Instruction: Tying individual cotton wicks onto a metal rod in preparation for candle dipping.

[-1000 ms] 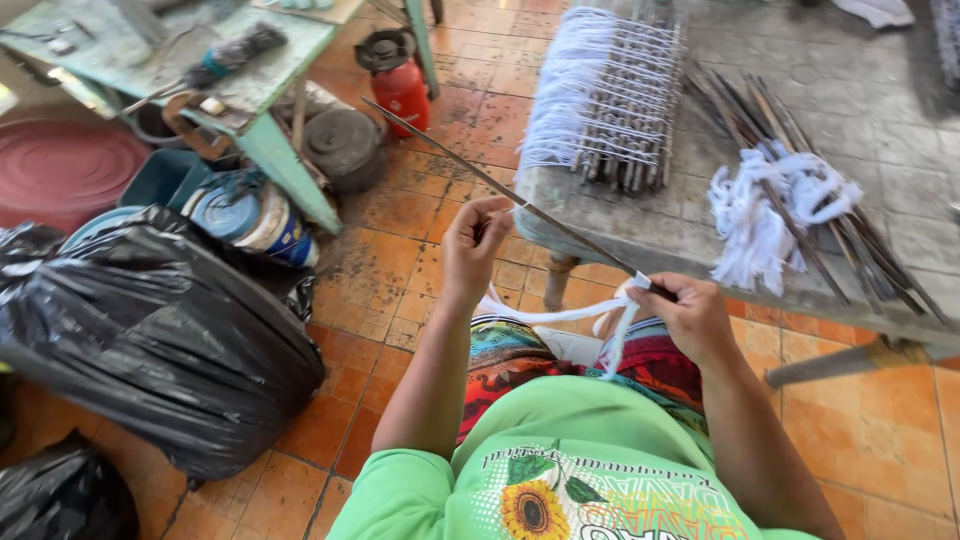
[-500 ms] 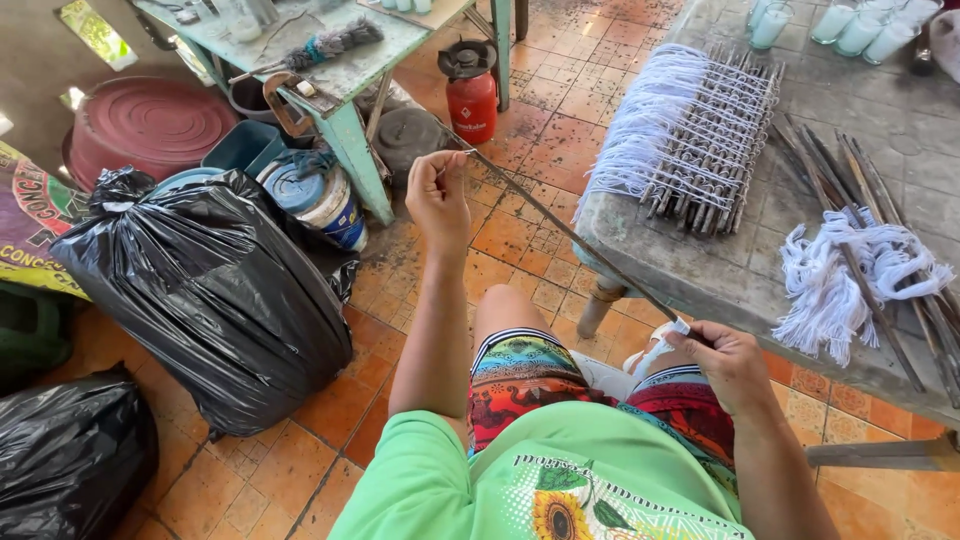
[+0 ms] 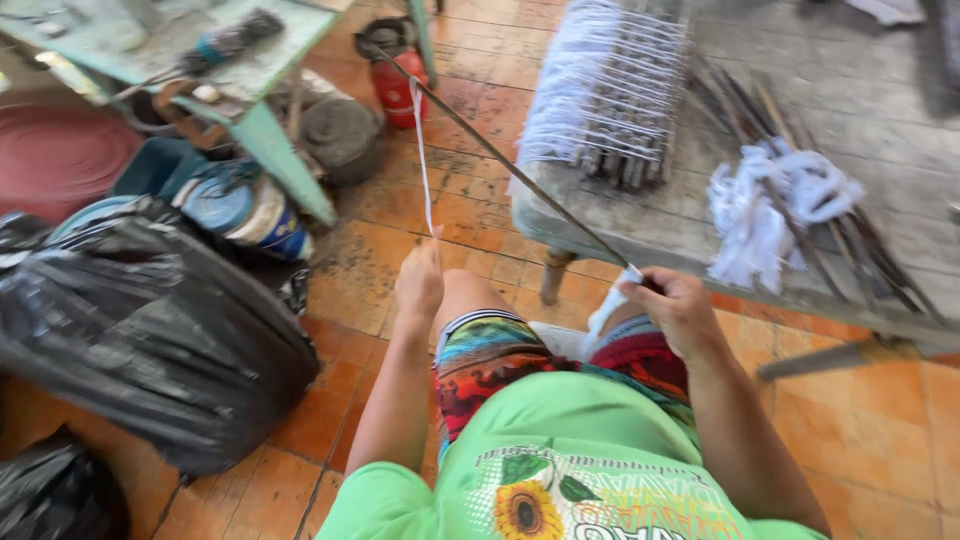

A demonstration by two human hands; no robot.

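My right hand (image 3: 678,306) grips the near end of a long thin dark rod (image 3: 500,158) where white string (image 3: 606,311) is wrapped and hangs down over my lap. The rod slants up and left toward the red gas canister. My left hand (image 3: 419,283) pinches a white string (image 3: 423,170) that runs taut up to the rod's far tip. On the grey table (image 3: 700,240) lie a rack of rods strung with white threads (image 3: 606,92) and a loose bundle of rods with white string (image 3: 780,205).
A big black plastic bag (image 3: 150,335) sits on the orange tile floor at left, another (image 3: 55,490) at the lower left corner. A green table (image 3: 255,75), paint cans (image 3: 240,210), a dark pot (image 3: 340,145) and a red gas canister (image 3: 398,85) stand behind.
My left hand dropped from near the rod's far tip toward my knee, drawing the white string down taut. The view tilted and shifted left.
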